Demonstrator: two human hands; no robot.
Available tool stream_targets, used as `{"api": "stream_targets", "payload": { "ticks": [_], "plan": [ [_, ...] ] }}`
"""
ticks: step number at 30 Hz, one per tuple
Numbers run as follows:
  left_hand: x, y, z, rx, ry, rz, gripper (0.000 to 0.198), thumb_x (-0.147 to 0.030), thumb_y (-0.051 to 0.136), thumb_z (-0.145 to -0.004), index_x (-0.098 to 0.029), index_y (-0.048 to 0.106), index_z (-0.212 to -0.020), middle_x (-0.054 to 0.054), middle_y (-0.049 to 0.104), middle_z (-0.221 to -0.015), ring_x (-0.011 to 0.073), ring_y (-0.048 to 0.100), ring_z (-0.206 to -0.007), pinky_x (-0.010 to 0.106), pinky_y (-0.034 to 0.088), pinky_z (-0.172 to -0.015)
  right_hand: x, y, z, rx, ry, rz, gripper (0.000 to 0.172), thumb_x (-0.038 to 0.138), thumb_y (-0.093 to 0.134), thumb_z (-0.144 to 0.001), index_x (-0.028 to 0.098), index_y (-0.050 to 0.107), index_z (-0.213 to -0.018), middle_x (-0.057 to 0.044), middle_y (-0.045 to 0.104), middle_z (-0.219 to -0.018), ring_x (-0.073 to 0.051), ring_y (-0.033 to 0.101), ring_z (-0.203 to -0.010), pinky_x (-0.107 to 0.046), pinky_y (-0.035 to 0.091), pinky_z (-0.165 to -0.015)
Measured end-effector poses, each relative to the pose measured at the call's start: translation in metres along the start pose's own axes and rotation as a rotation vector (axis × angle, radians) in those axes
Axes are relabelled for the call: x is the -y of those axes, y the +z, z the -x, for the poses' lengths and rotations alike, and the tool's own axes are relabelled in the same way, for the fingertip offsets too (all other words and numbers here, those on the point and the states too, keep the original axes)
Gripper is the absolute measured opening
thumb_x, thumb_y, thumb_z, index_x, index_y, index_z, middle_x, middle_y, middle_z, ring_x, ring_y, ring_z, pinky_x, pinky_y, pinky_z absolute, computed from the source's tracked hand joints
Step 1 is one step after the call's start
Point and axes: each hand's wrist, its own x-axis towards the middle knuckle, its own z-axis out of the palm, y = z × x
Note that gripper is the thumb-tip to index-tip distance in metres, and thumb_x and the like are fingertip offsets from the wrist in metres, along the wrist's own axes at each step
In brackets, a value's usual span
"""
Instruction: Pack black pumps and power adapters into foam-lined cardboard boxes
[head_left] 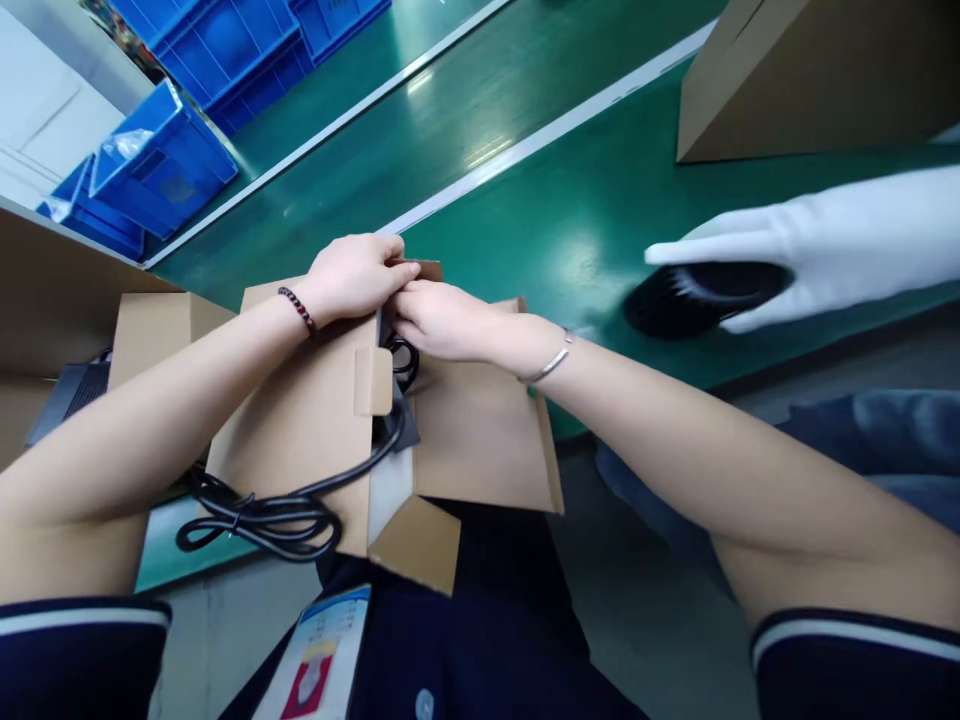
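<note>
An opened brown cardboard box [300, 400] lies tilted before me, its flaps spread toward the right. My left hand [358, 275] is closed over the far edge of the box, near a small flap. My right hand [448, 318] is beside it at the opening, fingers curled inward; their tips are partly hidden. Under the right hand, a black cable [360, 462] comes out of the opening beside a grey-white surface [391, 490] inside. It leads to a tied bundle hanging over the near side of the box.
Another person's white-gloved hand [757, 250] holds a blurred black object [694, 298] at right. Blue crates [169, 170] stand at upper left. A large carton [810, 80] sits at upper right on the green work surface [585, 220]. A dark ribbed device [71, 395] lies at left.
</note>
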Motion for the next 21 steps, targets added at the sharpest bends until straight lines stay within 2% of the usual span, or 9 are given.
{"api": "stream_targets", "payload": {
  "ticks": [3,5,7,9,11,12,15,18,21],
  "plan": [
    [0.000,0.003,0.012,-0.013,-0.063,0.058,0.032,-0.044,0.049,-0.094,-0.018,0.065,-0.083,0.006,0.068,-0.087,0.0224,0.060,-0.084,0.032,0.045,-0.080,-0.004,0.015,-0.009,-0.136,-0.050,-0.121,0.013,0.015,0.056,-0.095,0.008,0.063,-0.103,-0.016,0.067,-0.105,-0.025,0.061,-0.091,-0.037,0.049,-0.083],
    [0.003,0.002,0.014,-0.026,-0.130,0.096,0.030,-0.040,0.048,-0.095,-0.017,0.066,-0.088,0.007,0.070,-0.091,0.0231,0.061,-0.086,0.033,0.046,-0.084,-0.006,0.020,0.000,-0.270,-0.104,-0.236,0.017,0.020,0.065,-0.089,0.011,0.061,-0.103,-0.011,0.065,-0.101,-0.023,0.058,-0.091,-0.033,0.047,-0.081],
    [0.005,0.001,0.013,-0.040,-0.172,0.127,0.026,-0.032,0.048,-0.094,-0.017,0.068,-0.099,0.008,0.070,-0.096,0.0243,0.062,-0.089,0.035,0.048,-0.086,-0.010,0.020,0.009,-0.232,-0.097,-0.381,0.012,0.026,0.062,-0.093,0.015,0.062,-0.091,-0.005,0.061,-0.085,-0.019,0.056,-0.083,-0.029,0.044,-0.075],
    [0.005,0.000,0.011,-0.044,-0.190,0.163,0.032,-0.024,0.048,-0.091,-0.017,0.065,-0.118,0.008,0.070,-0.100,0.0249,0.063,-0.092,0.036,0.049,-0.088,-0.014,0.018,0.013,-0.120,0.067,-0.460,0.024,0.030,0.055,-0.099,0.016,0.059,-0.079,0.000,0.055,-0.070,-0.016,0.053,-0.070,-0.027,0.038,-0.066],
    [0.005,0.000,0.010,-0.053,-0.166,0.203,0.050,-0.016,0.046,-0.088,-0.020,0.056,-0.137,0.006,0.070,-0.108,0.0246,0.065,-0.098,0.036,0.050,-0.093,-0.018,0.015,0.009,-0.075,0.204,-0.421,0.013,0.023,0.061,-0.094,0.014,0.062,-0.085,0.001,0.056,-0.069,-0.015,0.052,-0.067,-0.026,0.034,-0.064],
    [0.005,0.000,0.009,-0.060,-0.143,0.217,0.057,-0.013,0.045,-0.087,-0.023,0.053,-0.142,0.005,0.070,-0.114,0.0244,0.065,-0.103,0.037,0.049,-0.097,-0.019,0.015,0.006,-0.076,0.190,-0.367,0.010,0.020,0.068,-0.089,0.013,0.066,-0.094,0.000,0.059,-0.076,-0.016,0.054,-0.071,-0.026,0.034,-0.065],
    [0.007,0.002,0.010,-0.056,-0.097,0.235,0.057,-0.008,0.039,-0.085,-0.024,0.063,-0.134,0.002,0.067,-0.129,0.0239,0.062,-0.117,0.036,0.046,-0.106,-0.022,0.016,-0.007,-0.055,-0.063,-0.212,0.043,0.027,0.082,-0.079,0.013,0.070,-0.117,-0.008,0.061,-0.098,-0.023,0.057,-0.087,-0.029,0.040,-0.071],
    [0.009,0.001,0.010,-0.038,-0.110,0.270,0.047,-0.007,0.038,-0.082,-0.019,0.075,-0.109,0.001,0.072,-0.119,0.0224,0.064,-0.113,0.033,0.047,-0.104,-0.019,0.022,-0.020,-0.073,-0.244,-0.130,0.034,0.032,0.081,-0.082,0.010,0.073,-0.106,-0.013,0.064,-0.100,-0.029,0.059,-0.094,-0.036,0.046,-0.078],
    [0.007,-0.001,0.010,-0.040,-0.108,0.276,0.044,-0.006,0.040,-0.082,-0.020,0.075,-0.106,-0.001,0.073,-0.117,0.0211,0.064,-0.112,0.033,0.047,-0.102,-0.010,0.035,-0.033,-0.040,-0.391,-0.181,0.024,0.031,0.076,-0.086,0.009,0.071,-0.095,-0.014,0.068,-0.098,-0.031,0.061,-0.102,-0.042,0.049,-0.092]
  ]
}}
